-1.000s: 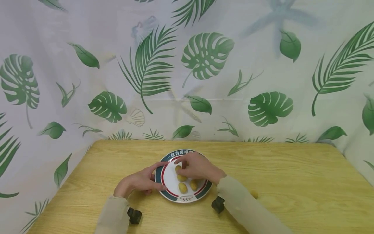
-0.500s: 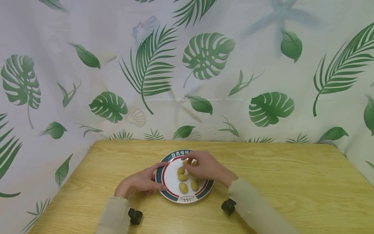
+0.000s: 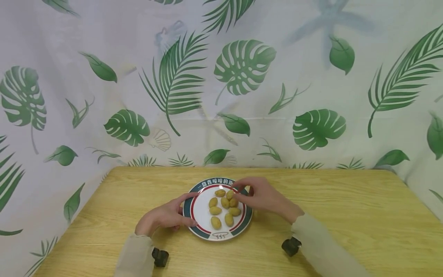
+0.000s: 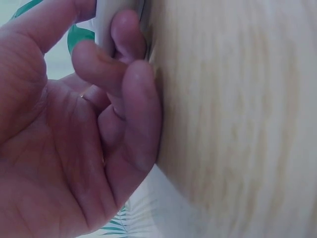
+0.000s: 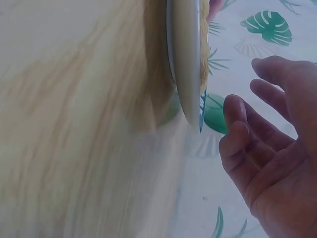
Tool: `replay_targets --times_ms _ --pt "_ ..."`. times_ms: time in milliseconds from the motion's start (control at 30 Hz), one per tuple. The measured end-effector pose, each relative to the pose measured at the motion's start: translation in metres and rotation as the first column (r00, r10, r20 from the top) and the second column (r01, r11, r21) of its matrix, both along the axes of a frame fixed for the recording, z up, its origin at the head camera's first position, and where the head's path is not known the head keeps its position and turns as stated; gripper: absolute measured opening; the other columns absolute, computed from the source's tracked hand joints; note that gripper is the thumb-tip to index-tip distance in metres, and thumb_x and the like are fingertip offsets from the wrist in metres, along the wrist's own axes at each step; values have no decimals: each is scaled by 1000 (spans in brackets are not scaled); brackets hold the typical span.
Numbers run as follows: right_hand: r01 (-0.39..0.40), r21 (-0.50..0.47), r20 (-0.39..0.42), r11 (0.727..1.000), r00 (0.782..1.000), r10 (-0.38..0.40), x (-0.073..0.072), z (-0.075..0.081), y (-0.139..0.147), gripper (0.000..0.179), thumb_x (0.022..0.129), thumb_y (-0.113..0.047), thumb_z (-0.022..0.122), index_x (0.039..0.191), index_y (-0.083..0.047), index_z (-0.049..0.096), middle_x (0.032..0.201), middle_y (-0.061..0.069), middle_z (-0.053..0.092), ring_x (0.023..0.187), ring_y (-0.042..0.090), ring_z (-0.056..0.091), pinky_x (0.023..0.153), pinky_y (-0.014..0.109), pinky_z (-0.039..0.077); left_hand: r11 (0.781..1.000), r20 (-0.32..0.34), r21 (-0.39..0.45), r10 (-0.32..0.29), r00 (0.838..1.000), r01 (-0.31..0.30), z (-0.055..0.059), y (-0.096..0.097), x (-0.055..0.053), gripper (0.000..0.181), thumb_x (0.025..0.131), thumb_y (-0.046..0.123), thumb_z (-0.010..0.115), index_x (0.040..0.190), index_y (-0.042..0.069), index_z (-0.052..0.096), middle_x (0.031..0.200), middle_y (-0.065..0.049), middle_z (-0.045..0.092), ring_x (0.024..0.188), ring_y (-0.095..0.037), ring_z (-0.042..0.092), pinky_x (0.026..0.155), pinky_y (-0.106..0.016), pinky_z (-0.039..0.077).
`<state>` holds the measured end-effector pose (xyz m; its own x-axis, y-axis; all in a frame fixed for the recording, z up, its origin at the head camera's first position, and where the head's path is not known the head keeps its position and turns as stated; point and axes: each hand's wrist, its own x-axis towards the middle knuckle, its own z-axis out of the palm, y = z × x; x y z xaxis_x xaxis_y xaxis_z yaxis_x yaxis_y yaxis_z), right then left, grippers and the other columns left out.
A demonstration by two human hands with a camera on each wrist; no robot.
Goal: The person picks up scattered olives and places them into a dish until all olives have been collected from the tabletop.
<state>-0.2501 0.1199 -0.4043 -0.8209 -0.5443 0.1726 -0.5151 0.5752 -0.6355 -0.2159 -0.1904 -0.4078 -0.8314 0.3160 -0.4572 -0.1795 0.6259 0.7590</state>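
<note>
A round white plate [image 3: 200, 209] with a dark blue-green rim and a red ring carries several small yellow potatoes [image 3: 215, 222]. My left hand [image 3: 164, 215] grips the plate's left edge, thumb and forefinger spread along the rim. The left wrist view shows the other fingers [image 4: 141, 109] curled low at the plate's edge, near the tabletop. Over the far right rim is my right hand [image 3: 264, 195], its fingertips close to the rightmost potatoes. Seen in the right wrist view, the right hand [image 5: 277, 158] has loosely bent, parted fingers with nothing between them.
The plate stands on a light wooden table [image 3: 346, 215]. Behind the table hangs a white curtain [image 3: 263, 134] printed with green leaves. Each wrist wears a small black camera, at the left wrist [image 3: 160, 257] and at the right wrist [image 3: 291, 246].
My right hand has drawn back rightward from the plate's middle to its right rim, uncovering more potatoes. The left hand keeps its place. A yellow thing beside the right sleeve is now out of sight.
</note>
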Motion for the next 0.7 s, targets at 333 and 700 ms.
replay_targets --times_ms 333,700 --pt "25 -40 -73 999 997 -28 6 8 29 29 94 -20 75 121 -10 73 99 2 73 66 6 57 60 22 50 1000 -1 -15 6 1000 -6 -1 0 -1 91 88 24 82 161 31 29 78 -4 54 56 -18 45 55 -26 39" --pt "57 -57 -149 997 987 -65 17 11 60 26 92 -20 76 117 -14 75 95 -1 74 66 0 57 61 22 51 999 -9 -31 18 1000 -19 -1 2 0 89 87 24 82 160 32 31 80 -4 54 58 -19 46 56 -27 39"
